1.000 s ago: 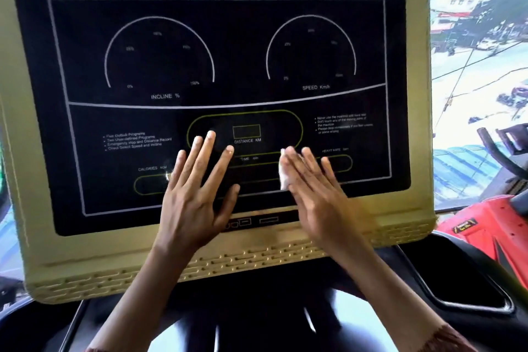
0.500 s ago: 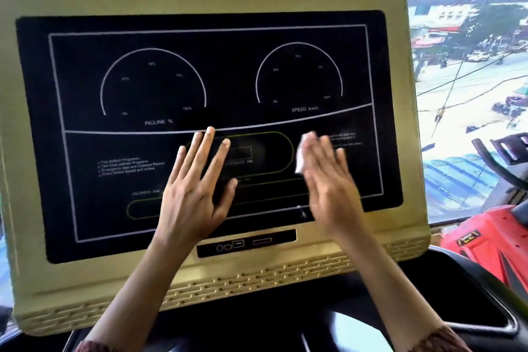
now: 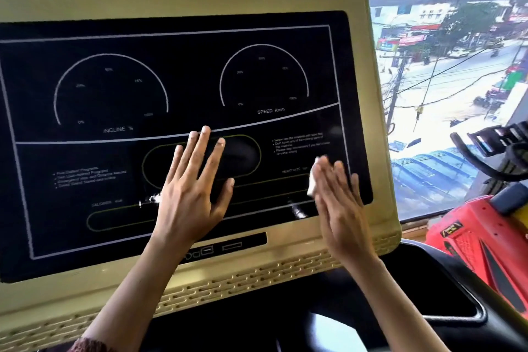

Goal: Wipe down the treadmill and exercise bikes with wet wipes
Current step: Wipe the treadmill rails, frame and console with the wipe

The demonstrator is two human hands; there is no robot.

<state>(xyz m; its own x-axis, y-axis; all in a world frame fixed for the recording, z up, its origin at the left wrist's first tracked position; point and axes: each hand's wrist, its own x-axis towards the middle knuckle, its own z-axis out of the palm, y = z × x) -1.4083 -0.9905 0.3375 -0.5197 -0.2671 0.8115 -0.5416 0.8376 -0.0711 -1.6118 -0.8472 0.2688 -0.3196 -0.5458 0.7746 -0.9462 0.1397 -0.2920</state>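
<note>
The right hand (image 3: 340,203) has slid away from the middle of the screen (image 3: 185,71) and now sits down in its lower right corner, beside the small "heart rate" lettering. The left hand has barely shifted.

Far left on the treadmill console (image 3: 381,123), the incline dial and a block of small print show white on the black glass. A short wet smear (image 3: 151,197) glistens just left of the left hand (image 3: 197,194). That hand lies flat on the glass over the green oval in the middle, fingers straight and spread apart, holding nothing, its fingertips reaching the curved white line under the dials.

To the right is a second damp streak (image 3: 297,210), low on the screen between the two hands. The right hand comes next, fingers straight and close together, pressing the wet wipe (image 3: 312,180) flat against the glass. Only a white folded edge of the wipe shows, past the index-finger side. I cannot see whether the thumb is tucked under it.

Beyond the console's gold frame, to the right, stands a red exercise bike (image 3: 485,240) with its black handlebar (image 3: 485,151) raised in front of the window (image 3: 457,71).
</note>
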